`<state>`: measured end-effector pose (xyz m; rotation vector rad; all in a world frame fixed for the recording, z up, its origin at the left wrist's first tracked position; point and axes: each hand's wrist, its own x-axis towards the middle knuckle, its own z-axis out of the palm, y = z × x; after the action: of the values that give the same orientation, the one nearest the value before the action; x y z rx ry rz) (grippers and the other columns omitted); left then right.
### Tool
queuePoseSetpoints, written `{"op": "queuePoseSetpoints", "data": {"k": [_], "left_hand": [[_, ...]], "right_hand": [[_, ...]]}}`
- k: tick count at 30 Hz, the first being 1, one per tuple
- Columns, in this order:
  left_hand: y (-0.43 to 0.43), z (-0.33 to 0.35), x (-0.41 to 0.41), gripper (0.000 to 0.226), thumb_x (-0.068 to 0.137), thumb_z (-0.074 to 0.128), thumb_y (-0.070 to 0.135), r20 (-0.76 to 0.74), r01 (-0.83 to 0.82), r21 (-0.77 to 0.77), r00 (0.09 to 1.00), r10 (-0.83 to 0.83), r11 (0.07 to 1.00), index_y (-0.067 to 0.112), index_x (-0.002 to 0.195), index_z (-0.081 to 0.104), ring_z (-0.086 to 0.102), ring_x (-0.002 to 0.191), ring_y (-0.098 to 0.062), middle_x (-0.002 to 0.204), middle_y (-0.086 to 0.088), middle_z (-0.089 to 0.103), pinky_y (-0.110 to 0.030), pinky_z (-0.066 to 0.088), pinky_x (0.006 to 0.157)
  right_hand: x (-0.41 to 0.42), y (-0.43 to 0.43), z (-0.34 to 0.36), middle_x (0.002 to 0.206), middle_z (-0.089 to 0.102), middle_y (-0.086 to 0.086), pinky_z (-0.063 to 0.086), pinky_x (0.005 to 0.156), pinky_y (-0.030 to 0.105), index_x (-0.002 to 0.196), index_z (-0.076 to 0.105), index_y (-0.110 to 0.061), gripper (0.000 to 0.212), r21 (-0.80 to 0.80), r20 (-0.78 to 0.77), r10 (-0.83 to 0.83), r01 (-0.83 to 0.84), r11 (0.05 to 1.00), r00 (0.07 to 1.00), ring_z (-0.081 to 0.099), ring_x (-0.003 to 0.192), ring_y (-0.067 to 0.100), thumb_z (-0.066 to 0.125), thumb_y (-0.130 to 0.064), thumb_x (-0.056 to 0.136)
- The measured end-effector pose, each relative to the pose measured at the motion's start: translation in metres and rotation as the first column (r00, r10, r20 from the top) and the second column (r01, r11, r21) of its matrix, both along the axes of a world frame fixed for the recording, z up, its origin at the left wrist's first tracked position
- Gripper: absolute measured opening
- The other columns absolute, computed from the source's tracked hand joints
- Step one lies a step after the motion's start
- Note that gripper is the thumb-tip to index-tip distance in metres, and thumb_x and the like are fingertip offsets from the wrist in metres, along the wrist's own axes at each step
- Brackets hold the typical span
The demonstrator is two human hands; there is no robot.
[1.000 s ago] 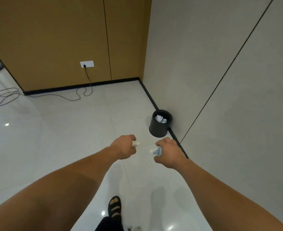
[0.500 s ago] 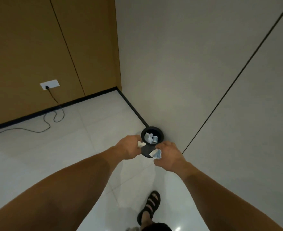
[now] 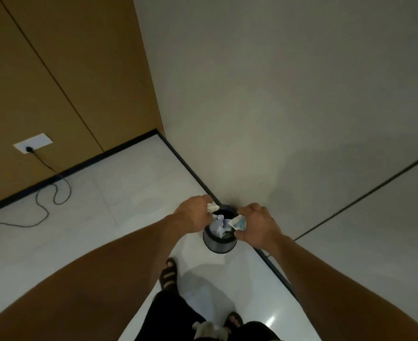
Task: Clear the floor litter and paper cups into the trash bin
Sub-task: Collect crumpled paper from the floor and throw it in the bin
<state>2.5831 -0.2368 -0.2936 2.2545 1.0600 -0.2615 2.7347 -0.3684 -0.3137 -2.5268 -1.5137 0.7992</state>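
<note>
A small black trash bin (image 3: 219, 244) stands on the floor against the grey wall, with crumpled white paper (image 3: 219, 223) inside. My left hand (image 3: 193, 215) hovers over the bin's left rim and pinches a small pale scrap of paper (image 3: 213, 207). My right hand (image 3: 258, 226) is over the bin's right rim and grips a crumpled blue-and-white wrapper (image 3: 238, 222). Both pieces of litter hang above the bin's opening.
The bin sits beside the black skirting (image 3: 190, 168) near the room's corner. A black cable (image 3: 53, 193) runs from a wall socket (image 3: 32, 143) across the white tiled floor at left. My sandalled feet (image 3: 168, 273) stand just before the bin.
I have stepped closer, so the bin now lies directly under my hands. Both hands have moved forward over the opening, still holding their litter.
</note>
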Motion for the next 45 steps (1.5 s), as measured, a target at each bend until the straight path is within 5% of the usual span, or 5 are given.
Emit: {"op": "queuePoseSetpoints", "data": {"k": [10,18,28,35,45], "left_hand": [[0.133,-0.132,0.068,0.037,0.089,0.058,0.026,-0.062,0.272,-0.113,0.958,-0.28,0.956,0.019,0.125,0.052,0.058,0.107,-0.027,0.123,-0.006,0.06,-0.028,0.04,0.079],[0.162,-0.336,0.129,0.045,0.091,0.057,0.028,-0.003,0.4,-0.123,0.915,-0.404,0.908,0.015,0.133,0.049,0.051,0.116,-0.025,0.128,-0.006,0.055,-0.029,0.04,0.092],[0.162,-0.552,0.163,0.065,0.087,0.057,0.048,-0.177,0.67,0.098,0.74,-0.649,0.736,0.022,0.143,0.037,-0.004,0.147,-0.025,0.157,-0.002,0.018,-0.043,0.015,0.119],[0.164,-0.537,0.143,0.073,0.091,0.049,0.053,-0.173,0.63,0.036,0.769,-0.616,0.776,0.022,0.15,0.019,-0.011,0.147,-0.026,0.16,-0.001,0.001,-0.045,0.015,0.118],[0.182,-0.333,0.132,0.065,0.094,0.037,0.046,-0.157,0.594,0.049,0.798,-0.582,0.803,0.019,0.151,0.018,-0.003,0.148,-0.027,0.16,-0.005,0.008,-0.048,0.019,0.116]], "right_hand": [[0.036,0.101,-0.114,0.137,0.041,0.002,0.041,0.099,0.032,0.139,0.042,-0.021,0.066,-0.14,-0.102,-0.27,0.255,0.957,0.958,0.039,0.123,0.023,0.067,-0.042,0.082],[0.068,0.134,-0.322,0.134,0.042,-0.002,0.038,0.089,0.021,0.137,0.04,-0.025,0.064,-0.156,-0.157,-0.409,0.386,0.909,0.899,0.038,0.121,0.017,0.067,-0.041,0.081],[0.089,0.137,-0.535,0.143,0.038,0.003,0.04,0.108,0.036,0.142,0.037,-0.022,0.075,-0.102,-0.024,-0.403,0.399,0.911,0.915,0.034,0.134,0.023,0.068,-0.051,0.08],[0.067,0.136,-0.522,0.15,0.03,0.003,0.035,0.111,0.04,0.145,0.033,-0.024,0.077,-0.116,-0.007,-0.41,0.407,0.906,0.912,0.026,0.14,0.024,0.064,-0.053,0.08],[0.048,0.135,-0.315,0.152,0.026,0.001,0.033,0.109,0.036,0.148,0.029,-0.026,0.073,-0.105,-0.059,-0.512,0.504,0.857,0.857,0.023,0.14,0.02,0.061,-0.048,0.086]]}}
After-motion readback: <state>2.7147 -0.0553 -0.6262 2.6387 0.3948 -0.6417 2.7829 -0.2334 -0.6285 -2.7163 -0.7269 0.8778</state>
